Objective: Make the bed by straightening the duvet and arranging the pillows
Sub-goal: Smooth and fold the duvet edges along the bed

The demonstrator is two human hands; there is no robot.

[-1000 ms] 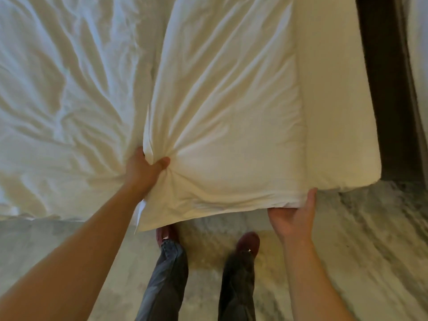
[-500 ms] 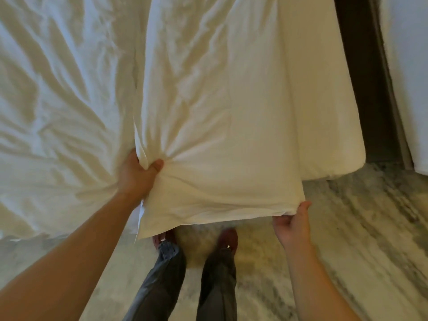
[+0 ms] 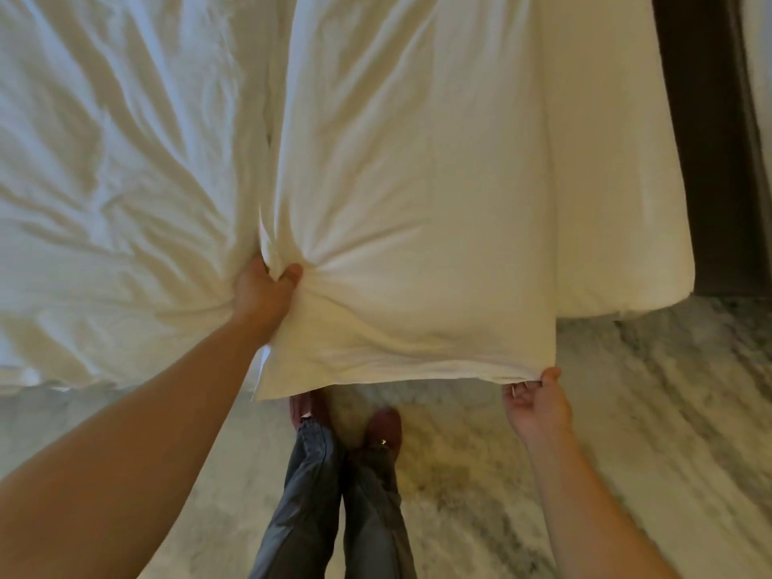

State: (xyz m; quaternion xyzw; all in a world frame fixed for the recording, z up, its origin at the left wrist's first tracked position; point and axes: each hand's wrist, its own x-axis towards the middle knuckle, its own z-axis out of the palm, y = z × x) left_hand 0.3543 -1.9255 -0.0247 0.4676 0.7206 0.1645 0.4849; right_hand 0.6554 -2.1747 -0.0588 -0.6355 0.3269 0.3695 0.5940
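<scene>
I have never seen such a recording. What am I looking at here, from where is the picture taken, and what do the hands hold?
There is no machine here. A person wears a camera on the head, so the one picture looks down at their own bare hands. The left hand grips a bunch of a soft white bedding piece at its left edge. The right hand pinches its lower right corner. I cannot tell whether it is a pillow or a folded duvet. Left of it, wrinkled white cloth covers the bed. Below are the person's shoes and a marbled floor.
</scene>
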